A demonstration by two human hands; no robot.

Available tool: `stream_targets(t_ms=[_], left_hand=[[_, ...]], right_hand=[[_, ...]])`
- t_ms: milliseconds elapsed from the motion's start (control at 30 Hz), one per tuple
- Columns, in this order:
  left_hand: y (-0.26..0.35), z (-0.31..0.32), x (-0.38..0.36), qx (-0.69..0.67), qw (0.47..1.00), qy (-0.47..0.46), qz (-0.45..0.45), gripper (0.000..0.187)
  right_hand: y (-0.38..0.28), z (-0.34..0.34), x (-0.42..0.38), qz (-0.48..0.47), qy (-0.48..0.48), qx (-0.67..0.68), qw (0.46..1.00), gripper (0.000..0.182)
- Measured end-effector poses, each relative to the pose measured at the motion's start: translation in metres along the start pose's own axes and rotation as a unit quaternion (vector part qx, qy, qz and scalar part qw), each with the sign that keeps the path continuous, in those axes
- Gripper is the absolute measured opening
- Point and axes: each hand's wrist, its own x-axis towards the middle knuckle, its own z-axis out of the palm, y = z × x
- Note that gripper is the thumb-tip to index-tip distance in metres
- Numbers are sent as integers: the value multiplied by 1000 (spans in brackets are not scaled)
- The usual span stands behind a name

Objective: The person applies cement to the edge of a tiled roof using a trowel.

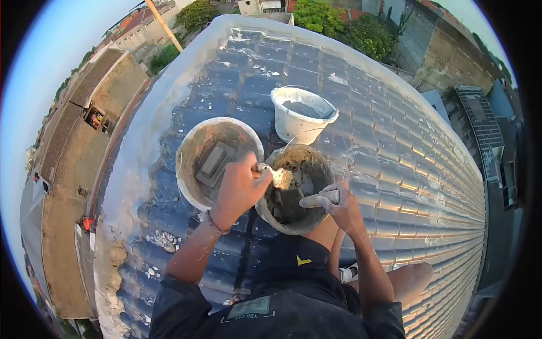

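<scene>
My right hand [345,212] is closed around the pale, crusted handle of a trowel [320,199] over the mortar bucket [264,217]. The dark grey shape inside that bucket looks like the trowel's blade, among wet mortar [305,164] clinging to the wall. Pinched in my left hand [240,183] is a tan-white tool caked with mortar [280,177]; its exact kind is hidden by the crust. It points right, over the same bucket. Beneath and behind my left hand stands a wide white-rimmed bucket [192,133] holding a grey rectangular block-like piece [214,163].
A smaller white bucket [299,133] with grey contents stands beyond the mortar bucket. The dark tiled roof [389,164] slopes under everything, with a mortared ridge [135,152] at left. Loose mortar crumbs [164,240] lie on the tiles. Neighbouring buildings drop away on both sides.
</scene>
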Motion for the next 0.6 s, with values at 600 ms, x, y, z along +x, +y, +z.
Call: stream_targets(t_ms=[600], left_hand=[[-13, -66, -13, -272, 950, 114, -100, 13]], right_hand=[[18, 8, 3, -2, 15, 48, 999, 25]])
